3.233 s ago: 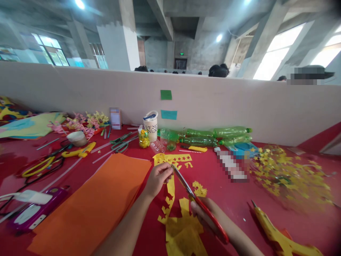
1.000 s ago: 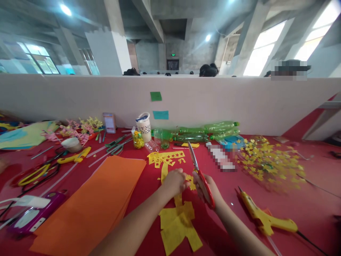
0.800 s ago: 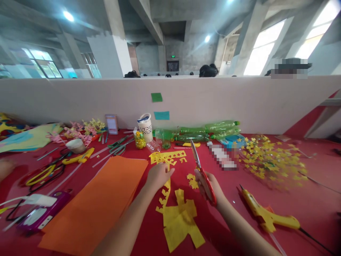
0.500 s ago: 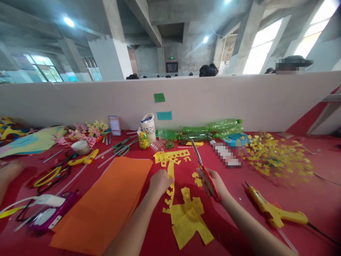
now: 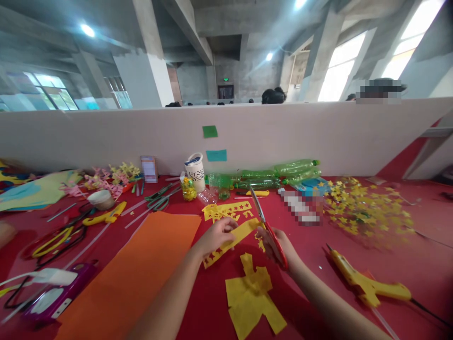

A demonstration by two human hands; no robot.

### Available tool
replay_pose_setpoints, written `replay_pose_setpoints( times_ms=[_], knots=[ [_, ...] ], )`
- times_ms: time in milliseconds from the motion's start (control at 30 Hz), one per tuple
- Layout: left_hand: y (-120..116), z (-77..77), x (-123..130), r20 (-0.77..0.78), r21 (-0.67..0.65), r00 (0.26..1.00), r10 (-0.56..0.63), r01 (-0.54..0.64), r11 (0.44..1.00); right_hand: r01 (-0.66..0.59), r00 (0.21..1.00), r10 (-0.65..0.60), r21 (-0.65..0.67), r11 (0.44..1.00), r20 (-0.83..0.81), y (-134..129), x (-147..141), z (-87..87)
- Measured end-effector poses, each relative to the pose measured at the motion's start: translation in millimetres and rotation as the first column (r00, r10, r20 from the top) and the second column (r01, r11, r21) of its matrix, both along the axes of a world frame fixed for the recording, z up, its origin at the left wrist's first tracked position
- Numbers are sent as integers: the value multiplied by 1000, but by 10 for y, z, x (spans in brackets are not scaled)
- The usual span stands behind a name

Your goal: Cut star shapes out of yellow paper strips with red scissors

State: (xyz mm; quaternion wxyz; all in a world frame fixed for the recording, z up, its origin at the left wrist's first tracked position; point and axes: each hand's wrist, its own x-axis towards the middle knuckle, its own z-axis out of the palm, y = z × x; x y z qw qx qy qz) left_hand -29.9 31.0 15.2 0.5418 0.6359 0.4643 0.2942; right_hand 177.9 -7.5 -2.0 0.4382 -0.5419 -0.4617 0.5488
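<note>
Two hands are at work over one red table (image 5: 208,302). The left hand (image 5: 216,237) has its fingers curled narrow, holding one yellow strip (image 5: 244,230) with star-shaped holes near its lower end. The strip lies aslant between the two hands, its upper end close to the right hand (image 5: 286,243); whether the right fingertips touch it cannot be told. The right hand's fingers are wrapped around one pair of red-handled scissors (image 5: 268,225), blades pointing up and away.

Inventory near the hands: one small cluster of yellow stars (image 5: 260,242), partly hidden, number not countable; a patch of punched yellow scraps (image 5: 231,208) beyond the left hand; overlapping yellow pieces (image 5: 247,297) nearer the person, layers not countable; one stack of orange sheets (image 5: 138,264) to the left.

Further items: one white cup (image 5: 194,173); at least four green bottles (image 5: 297,167), lying down; one yellow-handled cutter (image 5: 262,193); one yellow glue gun (image 5: 368,281) at right; one purple power strip (image 5: 76,285) at left; two notes, one green (image 5: 210,131), one blue (image 5: 216,155), on the partition (image 5: 300,127).
</note>
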Motion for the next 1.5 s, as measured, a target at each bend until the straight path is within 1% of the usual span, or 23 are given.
replay_pose_setpoints(
  times_ms=[100,167,267,367,467,567,633,700,767,833,933,1100,1233,1400,1500],
  knots=[
    [-73,10,72,101,-75,989,-105,113,991,23,1000,-23,36,999,-15,-24,10,15],
    [-141,-10,89,153,-116,977,-147,165,979,31,999,-30,61,998,-16,-39,19,24],
    [-235,-58,119,198,-128,968,-155,182,975,16,1000,-16,69,997,-2,-65,-4,14],
    [-281,-120,177,274,-158,955,-117,164,974,-19,999,18,46,999,33,-100,-60,-14],
    [-252,-193,200,358,-204,934,8,70,976,-59,996,58,22,998,66,-140,-82,-20],
    [-167,-248,144,382,-193,907,178,-110,975,-123,982,119,13,992,145,-168,-43,16],
    [-112,-258,85,393,-146,878,273,-234,961,-232,911,193,65,971,365,-178,-6,54],
    [-75,-246,36,413,-105,848,332,-318,942,-283,827,209,65,957,522,-186,22,91],
    [-61,-222,12,430,-94,823,371,-368,925,-320,752,233,34,947,617,-199,35,120],
    [-64,-200,12,438,-94,814,382,-382,920,-368,707,287,-10,930,646,-217,38,135],
    [-89,-182,38,437,-89,828,352,-349,933,-431,711,373,-50,901,596,-253,35,128],
    [-139,-165,67,414,-90,859,300,-289,953,-400,801,385,-68,914,459,-299,25,72],
    [-148,-143,76,423,-95,857,295,-282,955,-402,846,415,-113,909,334,-311,25,54],
    [-144,-128,77,425,-87,847,320,-313,946,-410,859,430,-131,903,277,-319,24,71],
    [-151,-125,79,417,-80,856,305,-299,951,-411,860,433,-134,902,270,-322,19,61]
  ],
)
